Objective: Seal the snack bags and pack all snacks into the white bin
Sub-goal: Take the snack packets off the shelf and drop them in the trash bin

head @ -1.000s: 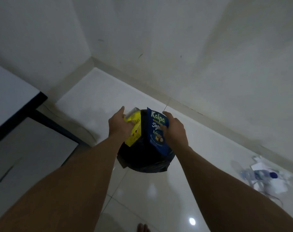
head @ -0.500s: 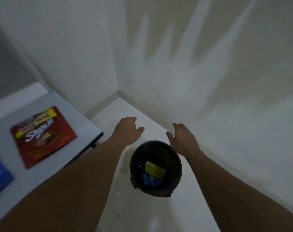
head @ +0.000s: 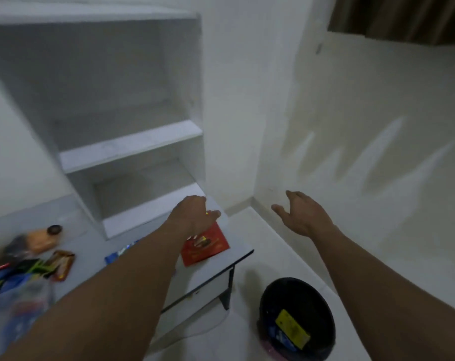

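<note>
Down at floor level beside the table [head: 213, 267], I'd worry about a missed drop: the black-lined bin [head: 273, 298] stands off to the side, holding one yellow packet [head: 292, 328] and one blue packet [head: 281, 337]. Further out, left hand [head: 192, 214] covers the top of the red snack bag [head: 208, 247] near the table corner. Its fingers are hidden so I can't tell the grip, and a nudge could push the bag off; right hand [head: 303, 216] hangs free, fingers spread.

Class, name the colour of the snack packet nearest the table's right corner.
The packet is red; the head view shows it.
</note>
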Tool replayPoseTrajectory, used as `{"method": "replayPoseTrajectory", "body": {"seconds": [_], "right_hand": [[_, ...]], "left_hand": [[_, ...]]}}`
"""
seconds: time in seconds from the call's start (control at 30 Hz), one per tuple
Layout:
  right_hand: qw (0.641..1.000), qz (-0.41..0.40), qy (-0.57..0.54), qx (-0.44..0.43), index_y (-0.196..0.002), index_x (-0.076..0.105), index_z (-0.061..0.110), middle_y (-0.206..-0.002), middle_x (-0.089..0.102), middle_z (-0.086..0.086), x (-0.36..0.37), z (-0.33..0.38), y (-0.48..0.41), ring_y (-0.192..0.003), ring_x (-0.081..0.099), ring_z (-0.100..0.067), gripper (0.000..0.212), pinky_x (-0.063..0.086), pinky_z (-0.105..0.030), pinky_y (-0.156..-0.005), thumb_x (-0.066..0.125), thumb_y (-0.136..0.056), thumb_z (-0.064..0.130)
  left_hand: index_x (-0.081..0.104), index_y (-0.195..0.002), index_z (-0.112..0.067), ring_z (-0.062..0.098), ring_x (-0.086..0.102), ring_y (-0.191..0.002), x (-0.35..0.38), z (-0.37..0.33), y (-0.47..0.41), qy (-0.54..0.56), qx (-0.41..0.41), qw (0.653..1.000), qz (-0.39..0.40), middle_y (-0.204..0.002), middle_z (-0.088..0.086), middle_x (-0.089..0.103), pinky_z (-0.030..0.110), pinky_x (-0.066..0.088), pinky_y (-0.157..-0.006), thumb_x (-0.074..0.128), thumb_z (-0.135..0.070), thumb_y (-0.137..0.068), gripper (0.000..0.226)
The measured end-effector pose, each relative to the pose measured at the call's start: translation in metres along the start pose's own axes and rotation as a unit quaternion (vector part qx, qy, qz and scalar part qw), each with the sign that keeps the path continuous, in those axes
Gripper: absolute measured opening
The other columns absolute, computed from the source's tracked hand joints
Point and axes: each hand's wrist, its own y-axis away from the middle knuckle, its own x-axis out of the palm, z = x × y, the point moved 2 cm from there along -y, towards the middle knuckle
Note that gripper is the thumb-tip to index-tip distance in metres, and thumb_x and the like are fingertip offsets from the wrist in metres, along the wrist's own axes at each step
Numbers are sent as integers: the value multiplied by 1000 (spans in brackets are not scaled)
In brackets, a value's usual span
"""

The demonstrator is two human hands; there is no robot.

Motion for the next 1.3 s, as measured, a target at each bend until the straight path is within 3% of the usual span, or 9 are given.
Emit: {"method": "replayPoseTrajectory", "body": {"seconds": [0.33, 0.43, 0.53, 0.63, 0.83, 0.9, 1.0, 1.1, 1.3], "right_hand": [[992, 64, 12, -112, -150, 32, 6, -154, 36, -14, 36, 142, -20, -142, 34, -29, 75, 33, -42, -112, 41, -96, 58], [984, 95, -4, -149, -140, 44, 6, -140, 50, -15, 66, 168, -36, -132, 45, -31, 64, 39, -39, -103, 45, -97, 53], [975, 130, 5, -178, -147, 36, 5, -149, 42, -15, 98, 185, -58, -138, 39, -30, 71, 35, -41, -110, 47, -96, 54], [968, 161, 10, -193, -146, 36, 5, -149, 41, -15, 128, 193, -80, -137, 40, -31, 67, 36, -42, -109, 48, -97, 50], [954, 198, 35, -220, -140, 44, 8, -141, 46, -15, 198, 190, -127, -131, 43, -33, 54, 39, -43, -107, 55, -94, 34], [950, 208, 86, -217, -144, 37, 14, -149, 35, -16, 216, 181, -138, -138, 32, -35, 66, 33, -51, -111, 59, -90, 44], [948, 230, 104, -194, -151, 23, 24, -156, 17, -17, 232, 172, -153, -144, 17, -41, 99, 26, -60, -112, 69, -74, 65], [946, 251, 76, -188, -150, 17, 26, -152, 20, -17, 233, 174, -166, -140, 22, -44, 119, 29, -61, -109, 78, -59, 70], [944, 245, 79, -207, -142, 33, 23, -134, 35, -17, 227, 185, -174, -125, 35, -42, 112, 37, -54, -102, 88, -52, 59]], "left_hand": [[31, -152, -7, 27, 26, -146, -19, 140, 59, 25, -126, 992, -18, -158, 13, 30, 39, 25, -116, 48, -59, -94, 79], [35, -149, -7, 28, 33, -143, -9, 171, 58, 30, -171, 985, -13, -155, 14, 36, 39, 30, -113, 49, -61, -92, 81], [42, -144, -5, 30, 41, -137, 7, 193, 51, 50, -216, 975, -14, -149, 16, 44, 38, 35, -109, 52, -61, -90, 79], [35, -149, -4, 31, 38, -139, 24, 209, 44, 60, -247, 967, -4, -151, 17, 41, 36, 30, -112, 56, -53, -92, 78], [60, -110, -9, 30, 60, -99, 70, 244, 27, 70, -308, 949, -3, -112, 15, 64, 35, 46, -82, 66, -41, -85, 40], [60, -116, -12, 30, 58, -101, 82, 247, 23, 79, -323, 943, -6, -116, 14, 61, 37, 49, -84, 68, -39, -83, 44], [45, -138, -17, 37, 43, -123, 97, 251, 18, 60, -340, 938, -19, -139, 16, 42, 46, 44, -97, 70, -39, -83, 65], [30, -146, -23, 45, 30, -133, 109, 258, 13, 33, -364, 931, -16, -148, 20, 27, 55, 36, -104, 74, -42, -80, 82], [40, -133, -14, 43, 47, -115, 108, 263, 1, 53, -374, 926, -8, -129, 20, 46, 49, 44, -91, 82, -35, -72, 77]]}}
